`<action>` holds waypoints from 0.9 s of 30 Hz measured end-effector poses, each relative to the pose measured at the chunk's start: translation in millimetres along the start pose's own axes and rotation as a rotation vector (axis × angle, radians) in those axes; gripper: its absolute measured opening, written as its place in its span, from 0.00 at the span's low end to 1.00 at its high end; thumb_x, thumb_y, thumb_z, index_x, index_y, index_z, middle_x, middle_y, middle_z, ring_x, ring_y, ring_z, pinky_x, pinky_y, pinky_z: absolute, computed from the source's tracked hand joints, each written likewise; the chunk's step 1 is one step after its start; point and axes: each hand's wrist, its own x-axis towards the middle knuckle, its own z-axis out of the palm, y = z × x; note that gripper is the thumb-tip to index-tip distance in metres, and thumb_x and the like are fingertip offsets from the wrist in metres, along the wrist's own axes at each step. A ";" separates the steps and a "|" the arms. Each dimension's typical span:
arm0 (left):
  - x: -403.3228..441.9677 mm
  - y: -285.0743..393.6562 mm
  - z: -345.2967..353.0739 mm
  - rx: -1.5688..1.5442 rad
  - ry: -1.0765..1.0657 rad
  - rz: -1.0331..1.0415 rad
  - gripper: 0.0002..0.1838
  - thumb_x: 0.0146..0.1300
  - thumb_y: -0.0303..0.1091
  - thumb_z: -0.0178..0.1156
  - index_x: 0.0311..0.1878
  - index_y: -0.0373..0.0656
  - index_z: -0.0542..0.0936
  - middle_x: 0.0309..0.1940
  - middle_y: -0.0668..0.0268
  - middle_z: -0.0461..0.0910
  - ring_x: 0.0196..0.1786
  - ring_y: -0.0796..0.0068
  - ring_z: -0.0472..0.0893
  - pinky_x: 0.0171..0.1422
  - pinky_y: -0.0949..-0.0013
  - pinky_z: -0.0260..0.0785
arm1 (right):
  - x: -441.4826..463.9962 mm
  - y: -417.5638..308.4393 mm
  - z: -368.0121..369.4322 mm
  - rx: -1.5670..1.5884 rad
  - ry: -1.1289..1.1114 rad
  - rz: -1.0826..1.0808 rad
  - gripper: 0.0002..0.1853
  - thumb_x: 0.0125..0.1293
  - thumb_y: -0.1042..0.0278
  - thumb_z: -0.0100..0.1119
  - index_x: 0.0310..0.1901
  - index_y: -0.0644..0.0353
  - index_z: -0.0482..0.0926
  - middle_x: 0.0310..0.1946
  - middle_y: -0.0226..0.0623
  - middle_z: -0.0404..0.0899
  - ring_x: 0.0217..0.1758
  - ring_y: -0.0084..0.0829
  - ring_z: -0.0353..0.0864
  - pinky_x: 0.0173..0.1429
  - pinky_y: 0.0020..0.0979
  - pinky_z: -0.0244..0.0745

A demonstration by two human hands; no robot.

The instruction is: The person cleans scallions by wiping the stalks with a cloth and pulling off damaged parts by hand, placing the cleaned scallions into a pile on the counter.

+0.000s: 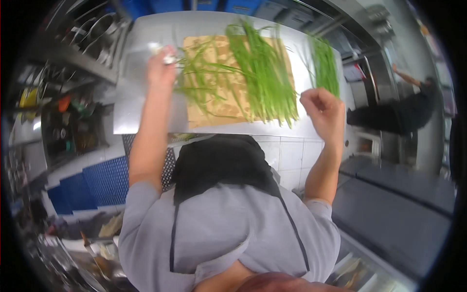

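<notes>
Green stalks [265,78]: spread over cardboard [197,118]; second bunch [325,65] laid right, on metal table [125,97].
Handling: judged light, limp, easily bruised; best gathered near lower ends.
Left hand [162,68]: blurred, whitish item [169,59] seen at fingers; grip can't be told.
Right hand [323,109]: fingers curled, beside stalks; whether anything's pinched can't be told.
</notes>
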 end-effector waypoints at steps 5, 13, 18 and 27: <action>42.2 30.3 -36.7 -0.066 -0.029 -0.038 0.11 0.68 0.18 0.53 0.52 0.25 0.71 0.45 0.53 0.76 0.50 0.62 0.78 0.59 0.64 0.76 | 21.5 35.1 -80.9 0.081 0.391 -0.088 0.04 0.60 0.74 0.66 0.34 0.66 0.84 0.23 0.28 0.82 0.25 0.14 0.76 0.30 0.20 0.69; -23.8 17.5 -25.2 -0.050 -0.113 -0.101 0.16 0.71 0.19 0.48 0.60 0.25 0.63 0.55 0.48 0.71 0.55 0.58 0.77 0.57 0.62 0.79 | 66.0 237.1 -86.3 0.358 0.637 0.322 0.05 0.55 0.76 0.66 0.34 0.65 0.84 0.22 0.32 0.82 0.21 0.22 0.78 0.24 0.22 0.71; -53.9 14.0 -22.3 0.035 -0.152 -0.141 0.17 0.71 0.20 0.50 0.61 0.26 0.63 0.55 0.49 0.72 0.55 0.61 0.78 0.58 0.65 0.79 | 30.1 271.5 -54.8 0.133 0.565 0.566 0.06 0.52 0.72 0.67 0.31 0.63 0.86 0.22 0.34 0.83 0.22 0.20 0.80 0.27 0.25 0.74; -54.6 12.7 -35.6 -0.039 -0.312 -0.311 0.21 0.71 0.23 0.52 0.63 0.26 0.62 0.56 0.47 0.74 0.55 0.59 0.78 0.62 0.61 0.76 | 5.0 263.7 -53.7 -0.791 0.396 0.448 0.09 0.55 0.62 0.61 0.35 0.51 0.88 0.31 0.47 0.85 0.35 0.49 0.85 0.42 0.45 0.80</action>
